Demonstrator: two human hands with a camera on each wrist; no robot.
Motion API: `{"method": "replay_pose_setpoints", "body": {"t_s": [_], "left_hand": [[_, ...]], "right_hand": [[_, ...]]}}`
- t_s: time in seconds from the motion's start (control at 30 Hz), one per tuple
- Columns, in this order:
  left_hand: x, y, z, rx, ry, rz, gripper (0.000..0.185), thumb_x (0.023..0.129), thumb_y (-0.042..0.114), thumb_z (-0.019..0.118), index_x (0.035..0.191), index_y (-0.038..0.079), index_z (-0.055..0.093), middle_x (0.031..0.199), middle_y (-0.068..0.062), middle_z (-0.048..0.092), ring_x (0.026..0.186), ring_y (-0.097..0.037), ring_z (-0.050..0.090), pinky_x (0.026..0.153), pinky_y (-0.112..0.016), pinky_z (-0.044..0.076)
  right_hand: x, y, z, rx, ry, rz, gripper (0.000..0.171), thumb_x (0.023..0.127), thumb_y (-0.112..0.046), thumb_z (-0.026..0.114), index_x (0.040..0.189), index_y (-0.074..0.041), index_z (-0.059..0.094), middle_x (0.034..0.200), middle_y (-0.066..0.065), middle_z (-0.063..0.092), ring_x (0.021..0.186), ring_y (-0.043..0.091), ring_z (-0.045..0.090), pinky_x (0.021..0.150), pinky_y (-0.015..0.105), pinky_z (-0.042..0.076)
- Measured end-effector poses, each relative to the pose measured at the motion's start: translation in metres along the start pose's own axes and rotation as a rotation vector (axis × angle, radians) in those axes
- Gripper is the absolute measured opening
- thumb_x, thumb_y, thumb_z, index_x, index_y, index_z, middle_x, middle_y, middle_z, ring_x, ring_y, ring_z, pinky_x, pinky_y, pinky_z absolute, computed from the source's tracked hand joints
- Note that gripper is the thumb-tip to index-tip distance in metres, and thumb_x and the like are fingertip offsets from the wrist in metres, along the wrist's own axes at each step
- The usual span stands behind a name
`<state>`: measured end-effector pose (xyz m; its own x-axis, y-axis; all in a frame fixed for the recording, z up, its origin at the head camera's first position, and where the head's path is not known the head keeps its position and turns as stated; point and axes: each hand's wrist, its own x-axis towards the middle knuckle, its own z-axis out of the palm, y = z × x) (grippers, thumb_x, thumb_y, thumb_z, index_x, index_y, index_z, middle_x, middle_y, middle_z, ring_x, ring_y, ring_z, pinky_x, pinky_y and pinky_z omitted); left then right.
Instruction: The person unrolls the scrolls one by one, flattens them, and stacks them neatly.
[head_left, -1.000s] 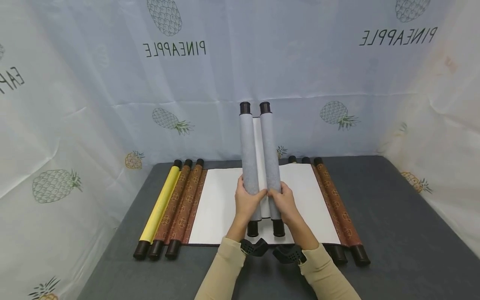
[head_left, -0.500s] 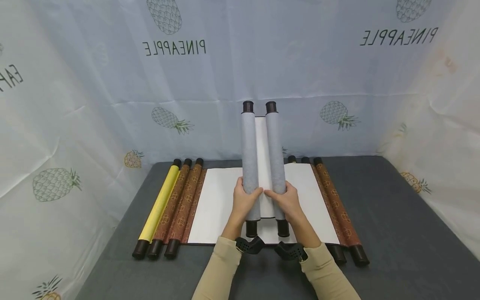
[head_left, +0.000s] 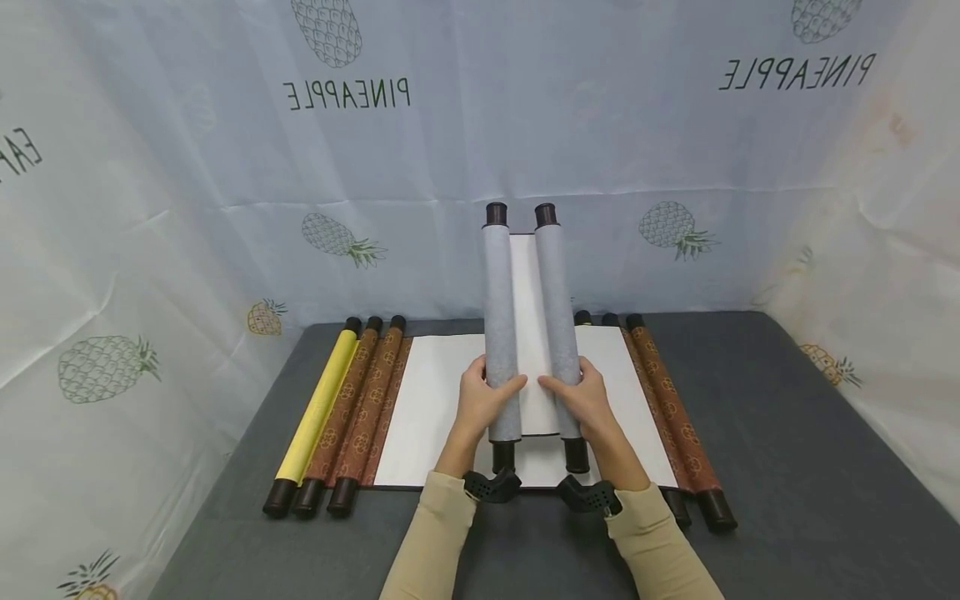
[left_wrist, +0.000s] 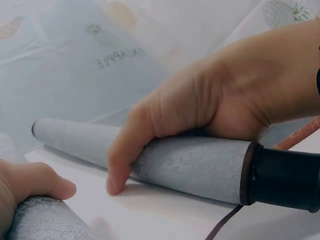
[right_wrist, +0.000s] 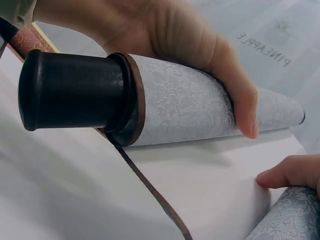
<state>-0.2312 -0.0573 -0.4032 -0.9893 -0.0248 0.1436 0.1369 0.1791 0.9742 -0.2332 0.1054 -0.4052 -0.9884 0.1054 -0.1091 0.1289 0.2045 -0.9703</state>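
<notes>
A grey scroll (head_left: pixel 501 325) with dark end knobs is held up over the table, its two rolls side by side and a strip of white paper (head_left: pixel 531 333) showing between them. My left hand (head_left: pixel 480 396) grips the left roll near its lower end, thumb across the front. Around the right roll (head_left: pixel 557 333) curls my right hand (head_left: pixel 588 398), its thumb pointing in over the white strip. In the left wrist view the thumb (left_wrist: pixel 120 170) lies over the patterned grey cloth. The right wrist view shows the black knob (right_wrist: pixel 75 92) below the right hand.
Beneath lies a wide white sheet (head_left: pixel 431 400) on the dark table (head_left: pixel 795 433). Brown patterned scrolls (head_left: pixel 367 408) and a yellow scroll (head_left: pixel 318 408) lie at its left. More brown scrolls (head_left: pixel 678 408) lie at its right. A pineapple-print curtain (head_left: pixel 600 150) hangs behind.
The two rolls have moved apart, the right one shifting rightwards with my right hand. The white strip between them is wider, and the gap between my thumbs has grown.
</notes>
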Motion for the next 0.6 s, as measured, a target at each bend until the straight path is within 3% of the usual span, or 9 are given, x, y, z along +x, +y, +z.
{"method": "replay_pose_setpoints", "body": {"t_s": [0.27,0.4,0.5,0.6], "left_hand": [[0.006,-0.004,-0.006,-0.01,0.021,0.068,0.067,0.077,0.011,0.077,0.136,0.0,0.049,0.113,-0.023,0.062,0.1,-0.028,0.062,0.082,-0.038,0.053],[0.005,-0.001,-0.01,-0.025,-0.019,0.052,0.071,0.081,0.01,0.074,0.143,0.0,0.04,0.114,-0.028,0.063,0.1,-0.033,0.065,0.083,-0.041,0.056],[0.005,-0.001,-0.011,-0.025,-0.055,0.018,0.072,0.087,0.009,0.068,0.148,0.0,0.03,0.127,-0.031,0.057,0.112,-0.041,0.061,0.091,-0.051,0.052],[0.005,-0.005,-0.01,-0.038,-0.077,-0.011,0.073,0.091,0.009,0.061,0.152,0.003,0.02,0.144,-0.028,0.043,0.129,-0.044,0.048,0.103,-0.058,0.042]], "right_hand": [[0.002,0.001,-0.003,0.011,0.016,-0.007,0.058,0.087,-0.012,0.064,0.14,0.0,0.043,0.134,0.025,0.05,0.118,0.04,0.054,0.095,0.05,0.047],[0.002,0.001,-0.005,0.006,0.041,-0.011,0.057,0.086,-0.011,0.064,0.138,0.002,0.045,0.132,0.026,0.052,0.114,0.037,0.054,0.092,0.046,0.047],[0.002,0.0,-0.006,-0.01,0.064,-0.034,0.054,0.085,-0.009,0.065,0.135,0.002,0.048,0.128,0.026,0.054,0.11,0.036,0.056,0.088,0.042,0.048],[0.001,-0.001,-0.005,-0.004,0.071,-0.065,0.053,0.083,-0.007,0.066,0.132,0.001,0.048,0.125,0.028,0.057,0.108,0.037,0.058,0.083,0.039,0.049]]}}
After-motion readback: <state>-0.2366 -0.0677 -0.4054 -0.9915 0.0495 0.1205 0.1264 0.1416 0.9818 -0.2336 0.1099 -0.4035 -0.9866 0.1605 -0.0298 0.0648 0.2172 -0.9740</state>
